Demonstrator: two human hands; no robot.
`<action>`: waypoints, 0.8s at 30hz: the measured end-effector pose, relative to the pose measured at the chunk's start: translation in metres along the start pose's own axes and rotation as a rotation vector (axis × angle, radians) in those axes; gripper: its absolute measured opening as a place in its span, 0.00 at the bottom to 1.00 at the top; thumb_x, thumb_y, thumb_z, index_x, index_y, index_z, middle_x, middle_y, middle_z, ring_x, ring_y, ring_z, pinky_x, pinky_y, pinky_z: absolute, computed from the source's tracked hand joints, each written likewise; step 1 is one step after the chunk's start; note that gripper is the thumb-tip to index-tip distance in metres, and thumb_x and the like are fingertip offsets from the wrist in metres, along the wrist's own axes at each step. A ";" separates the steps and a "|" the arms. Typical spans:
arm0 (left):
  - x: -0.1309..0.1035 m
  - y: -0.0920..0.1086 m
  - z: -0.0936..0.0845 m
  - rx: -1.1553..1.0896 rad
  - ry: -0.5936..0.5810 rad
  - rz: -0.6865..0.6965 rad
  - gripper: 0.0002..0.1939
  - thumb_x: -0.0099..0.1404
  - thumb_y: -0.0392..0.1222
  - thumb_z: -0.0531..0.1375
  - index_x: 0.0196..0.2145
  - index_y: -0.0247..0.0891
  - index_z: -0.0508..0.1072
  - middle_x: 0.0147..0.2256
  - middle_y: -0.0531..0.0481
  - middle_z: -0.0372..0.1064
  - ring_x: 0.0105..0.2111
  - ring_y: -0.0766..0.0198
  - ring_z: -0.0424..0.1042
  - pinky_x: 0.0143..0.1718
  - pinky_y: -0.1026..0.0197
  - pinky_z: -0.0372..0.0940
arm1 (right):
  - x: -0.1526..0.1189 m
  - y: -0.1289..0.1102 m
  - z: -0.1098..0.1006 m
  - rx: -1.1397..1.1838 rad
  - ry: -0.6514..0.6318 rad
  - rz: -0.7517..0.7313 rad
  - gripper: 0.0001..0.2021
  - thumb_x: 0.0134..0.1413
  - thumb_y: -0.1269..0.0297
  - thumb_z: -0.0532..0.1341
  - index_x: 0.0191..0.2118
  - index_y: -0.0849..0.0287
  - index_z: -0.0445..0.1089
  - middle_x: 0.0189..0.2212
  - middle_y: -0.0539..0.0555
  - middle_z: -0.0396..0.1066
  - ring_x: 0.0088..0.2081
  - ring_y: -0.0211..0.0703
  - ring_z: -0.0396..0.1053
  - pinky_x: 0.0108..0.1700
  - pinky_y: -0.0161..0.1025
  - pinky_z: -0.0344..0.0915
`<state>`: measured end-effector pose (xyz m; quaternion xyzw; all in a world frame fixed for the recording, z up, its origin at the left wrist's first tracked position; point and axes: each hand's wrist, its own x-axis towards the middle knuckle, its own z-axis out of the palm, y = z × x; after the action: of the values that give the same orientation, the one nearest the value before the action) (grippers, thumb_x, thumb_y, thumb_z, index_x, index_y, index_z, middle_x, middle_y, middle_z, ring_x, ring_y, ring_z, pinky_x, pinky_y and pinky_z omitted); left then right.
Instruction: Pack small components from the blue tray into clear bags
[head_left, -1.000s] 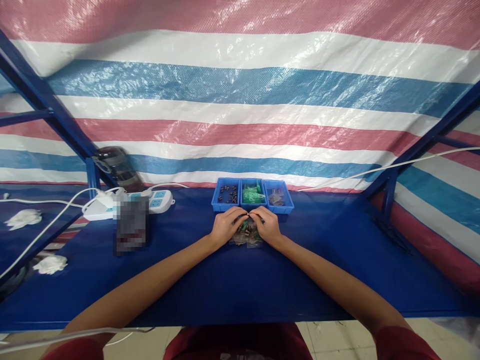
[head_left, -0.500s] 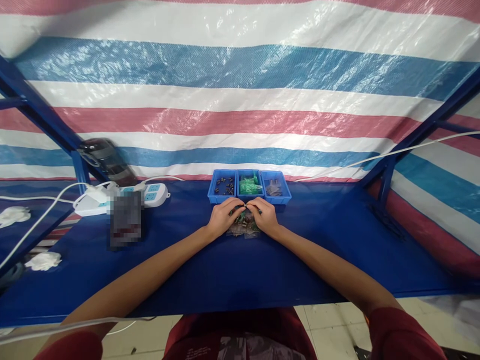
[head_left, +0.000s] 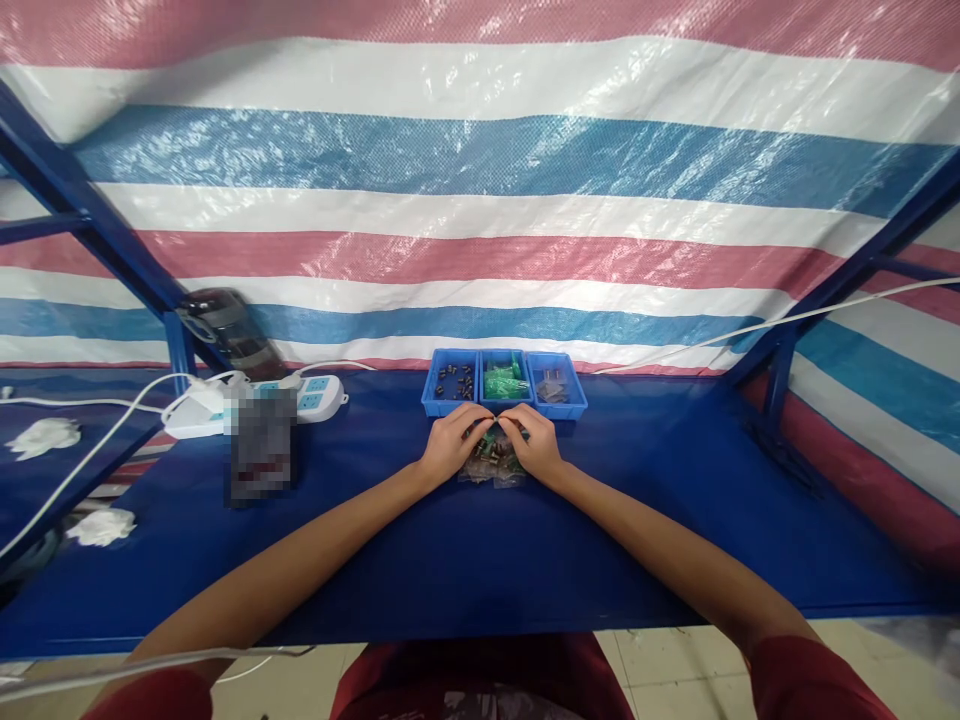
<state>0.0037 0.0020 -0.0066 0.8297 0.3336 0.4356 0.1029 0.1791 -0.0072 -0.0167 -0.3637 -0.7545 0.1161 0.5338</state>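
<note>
My left hand (head_left: 452, 442) and my right hand (head_left: 535, 443) meet fingertip to fingertip just in front of three blue bins. Both are pinched closed around something too small to make out. Beneath them lies a pile of small clear bags (head_left: 493, 465) with metal and green bits inside. The left bin (head_left: 451, 406) holds small dark metal parts. Green plastic packets (head_left: 504, 380) fill the middle bin, and the right bin (head_left: 559, 409) has small clear bags in it.
A white power strip (head_left: 322, 397) with cables, a pixelated dark object (head_left: 261, 445) and a dark bottle (head_left: 234, 330) are at the left. Crumpled white tissues (head_left: 102, 526) lie farther left. Blue frame bars (head_left: 780, 375) stand on both sides, before a striped sheet (head_left: 480, 210).
The view has shifted slightly, so the scene sits a little lower and to the right. My hands stay together over the bags, their fingertips slightly changed in pose.
</note>
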 end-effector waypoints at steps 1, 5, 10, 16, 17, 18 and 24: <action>0.000 0.000 0.000 -0.001 0.000 -0.002 0.09 0.68 0.41 0.52 0.41 0.37 0.70 0.37 0.47 0.70 0.39 0.64 0.70 0.40 0.63 0.65 | 0.000 0.000 0.000 0.001 -0.001 -0.003 0.11 0.62 0.63 0.52 0.35 0.59 0.69 0.27 0.54 0.67 0.28 0.40 0.65 0.32 0.37 0.63; 0.001 0.000 -0.001 0.002 -0.001 -0.007 0.10 0.69 0.41 0.51 0.40 0.37 0.70 0.37 0.47 0.70 0.38 0.64 0.70 0.40 0.63 0.64 | 0.000 0.000 0.001 0.005 0.003 -0.019 0.10 0.62 0.64 0.53 0.34 0.60 0.70 0.27 0.54 0.67 0.28 0.39 0.65 0.32 0.37 0.63; 0.000 -0.001 -0.001 0.003 -0.033 -0.026 0.11 0.69 0.42 0.50 0.39 0.37 0.70 0.36 0.47 0.70 0.36 0.65 0.71 0.38 0.65 0.65 | 0.000 0.000 0.002 -0.001 0.020 -0.028 0.10 0.62 0.63 0.53 0.35 0.59 0.70 0.26 0.54 0.68 0.28 0.40 0.65 0.32 0.37 0.64; 0.000 -0.002 0.000 0.001 -0.063 -0.026 0.12 0.70 0.42 0.48 0.40 0.37 0.69 0.36 0.47 0.69 0.35 0.66 0.70 0.36 0.65 0.65 | -0.001 0.001 0.002 0.009 0.036 -0.082 0.09 0.61 0.65 0.54 0.35 0.60 0.71 0.27 0.55 0.70 0.29 0.41 0.67 0.33 0.38 0.66; 0.000 -0.002 0.000 0.002 -0.066 -0.023 0.12 0.70 0.42 0.48 0.40 0.37 0.69 0.36 0.47 0.69 0.35 0.66 0.70 0.35 0.65 0.65 | -0.001 0.001 0.002 0.009 0.035 -0.085 0.09 0.61 0.65 0.54 0.35 0.59 0.71 0.27 0.55 0.70 0.29 0.41 0.67 0.33 0.38 0.66; 0.001 -0.002 -0.001 0.004 -0.068 -0.021 0.12 0.70 0.42 0.48 0.40 0.37 0.69 0.36 0.47 0.69 0.34 0.66 0.70 0.35 0.65 0.65 | -0.001 0.001 0.002 0.008 0.033 -0.086 0.09 0.61 0.65 0.54 0.35 0.59 0.71 0.27 0.55 0.70 0.29 0.41 0.67 0.33 0.38 0.66; 0.001 0.000 -0.001 -0.002 -0.074 -0.021 0.13 0.70 0.43 0.47 0.40 0.37 0.69 0.35 0.47 0.69 0.34 0.66 0.70 0.35 0.65 0.65 | -0.002 0.001 0.002 0.007 0.032 -0.086 0.09 0.61 0.65 0.54 0.35 0.59 0.71 0.28 0.55 0.71 0.30 0.41 0.68 0.34 0.39 0.67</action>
<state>0.0032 0.0031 -0.0052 0.8415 0.3380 0.4038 0.1206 0.1780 -0.0073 -0.0192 -0.3310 -0.7603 0.0899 0.5517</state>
